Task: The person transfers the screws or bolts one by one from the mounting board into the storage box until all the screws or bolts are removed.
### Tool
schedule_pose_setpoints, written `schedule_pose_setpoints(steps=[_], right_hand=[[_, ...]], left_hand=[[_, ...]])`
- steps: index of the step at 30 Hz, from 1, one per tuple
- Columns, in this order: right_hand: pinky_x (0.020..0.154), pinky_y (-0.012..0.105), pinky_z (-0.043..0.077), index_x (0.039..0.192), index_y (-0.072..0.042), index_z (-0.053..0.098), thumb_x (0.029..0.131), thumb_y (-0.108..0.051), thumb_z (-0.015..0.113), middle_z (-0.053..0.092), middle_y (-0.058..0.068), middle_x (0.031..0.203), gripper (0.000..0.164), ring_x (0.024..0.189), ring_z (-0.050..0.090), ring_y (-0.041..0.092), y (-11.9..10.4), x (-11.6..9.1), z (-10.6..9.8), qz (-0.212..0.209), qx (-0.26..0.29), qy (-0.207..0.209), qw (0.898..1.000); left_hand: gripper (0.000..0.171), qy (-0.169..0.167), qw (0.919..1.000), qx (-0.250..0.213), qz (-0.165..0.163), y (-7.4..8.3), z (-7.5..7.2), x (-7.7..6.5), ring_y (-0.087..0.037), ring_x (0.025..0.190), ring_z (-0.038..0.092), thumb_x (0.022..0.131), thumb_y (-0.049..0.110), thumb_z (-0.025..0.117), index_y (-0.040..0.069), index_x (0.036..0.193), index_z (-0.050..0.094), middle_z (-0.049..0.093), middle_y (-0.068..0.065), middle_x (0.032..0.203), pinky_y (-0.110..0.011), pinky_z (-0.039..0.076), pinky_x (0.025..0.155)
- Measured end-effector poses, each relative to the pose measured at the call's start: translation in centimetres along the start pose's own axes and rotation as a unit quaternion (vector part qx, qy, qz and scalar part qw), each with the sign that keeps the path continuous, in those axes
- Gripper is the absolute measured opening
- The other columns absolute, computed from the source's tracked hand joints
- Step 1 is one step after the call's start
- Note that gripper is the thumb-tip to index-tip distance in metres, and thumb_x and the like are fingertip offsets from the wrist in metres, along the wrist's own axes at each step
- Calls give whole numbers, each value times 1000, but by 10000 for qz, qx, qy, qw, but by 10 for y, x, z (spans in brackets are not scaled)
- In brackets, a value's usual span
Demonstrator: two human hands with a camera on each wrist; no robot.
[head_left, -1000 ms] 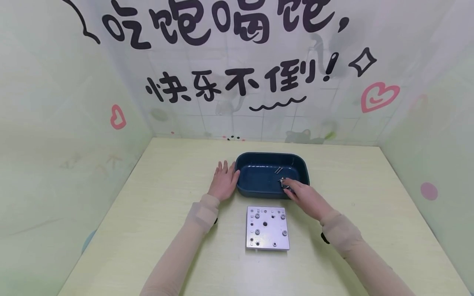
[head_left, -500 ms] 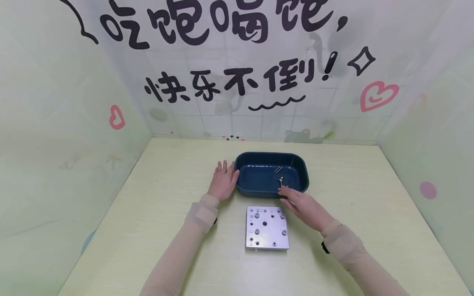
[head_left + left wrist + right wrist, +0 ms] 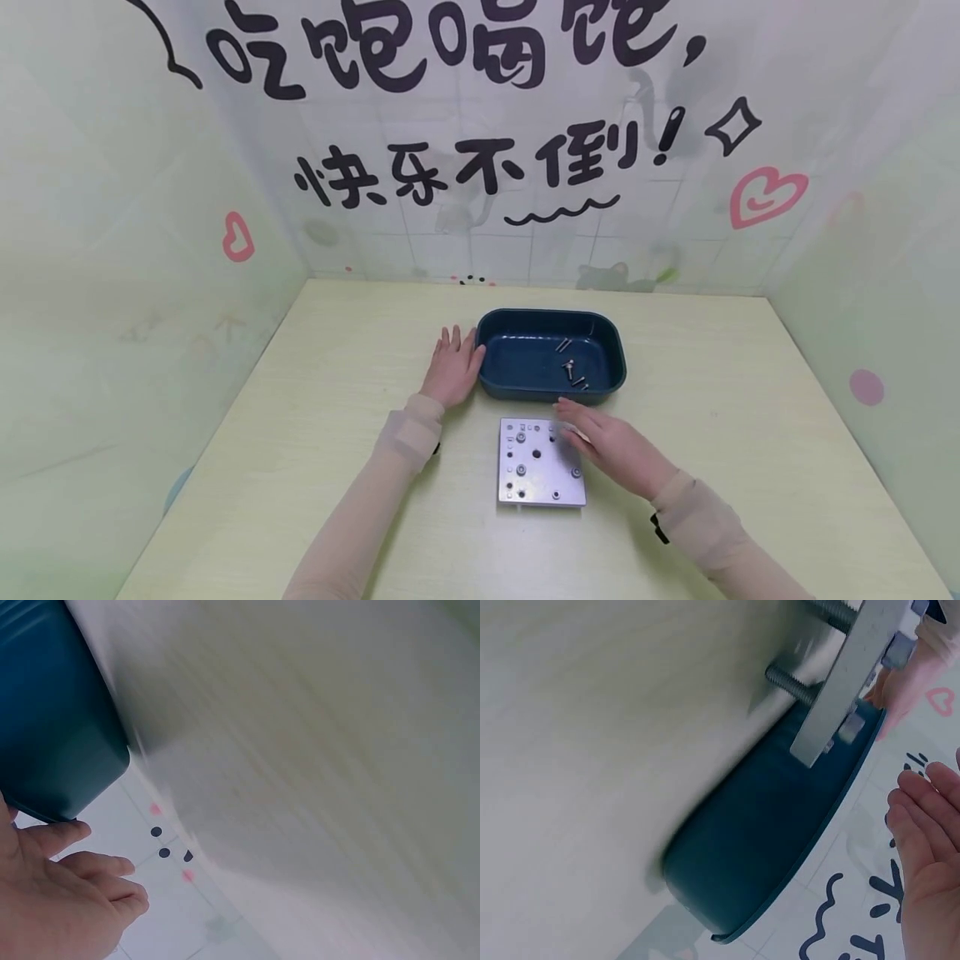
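My left hand [image 3: 452,373] lies beside the left end of a dark blue plastic bin [image 3: 517,394], fingers extended, thumb side against its wall. Several small screws [image 3: 569,369] lie inside, toward the right. In front of the bin sits a square metal plate [image 3: 551,479] with holes and socket-head bolts along its face. Over the plate's far right corner hovers my right hand [image 3: 622,450], thumb and fingertips apart, hiding one bolt. From the side, the right wrist view shows threaded bolt shanks [image 3: 791,684] sticking out beneath the plate, and straight, relaxed fingers [image 3: 922,821].
The pale wood-grain table [image 3: 360,500] meets a printed wall [image 3: 480,250] at the back, with side panels left and right. Two slim metal pins [image 3: 563,344] lie near the far side inside the bin.
My right hand has drawn back out of the bin toward me, to the plate's far right corner. The screws it covered now show in the bin. My left hand stays put.
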State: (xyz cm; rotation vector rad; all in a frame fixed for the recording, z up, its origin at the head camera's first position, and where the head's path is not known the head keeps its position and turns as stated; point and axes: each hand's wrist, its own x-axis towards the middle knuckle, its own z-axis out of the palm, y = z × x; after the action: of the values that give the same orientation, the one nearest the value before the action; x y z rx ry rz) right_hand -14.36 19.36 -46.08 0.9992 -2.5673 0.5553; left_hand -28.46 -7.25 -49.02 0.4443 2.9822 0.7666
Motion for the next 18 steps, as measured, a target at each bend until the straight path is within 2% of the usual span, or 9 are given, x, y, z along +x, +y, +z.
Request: schedule_pose_setpoints(steps=[7,11,18], right_hand=[[90,34,55,114,-3,67,84,-8,75,68,15,124,32,114,66,26,-5,-6,4,-442,19,39,9990],[92,33,54,116,-4,67,85,-10,74,67,13,126,32,116,65,25,-8,-9,6,-545,79,28,9985],[94,33,53,119,-8,66,89,-14,71,65,10,131,30,120,63,24,-17,-21,12,-528,219,-349,9978]], left_hand=[[59,18,10000,-46,13,0,0,0,-46,150,10,108,41,28,5,154,33,20,-29,159,-51,11,123],[58,44,10000,-65,27,0,0,0,-46,150,10,108,41,29,5,154,33,20,-30,159,-51,11,123],[60,26,10000,10,23,-1,0,-1,-46,150,11,108,42,27,5,154,33,21,-30,159,-51,12,123]])
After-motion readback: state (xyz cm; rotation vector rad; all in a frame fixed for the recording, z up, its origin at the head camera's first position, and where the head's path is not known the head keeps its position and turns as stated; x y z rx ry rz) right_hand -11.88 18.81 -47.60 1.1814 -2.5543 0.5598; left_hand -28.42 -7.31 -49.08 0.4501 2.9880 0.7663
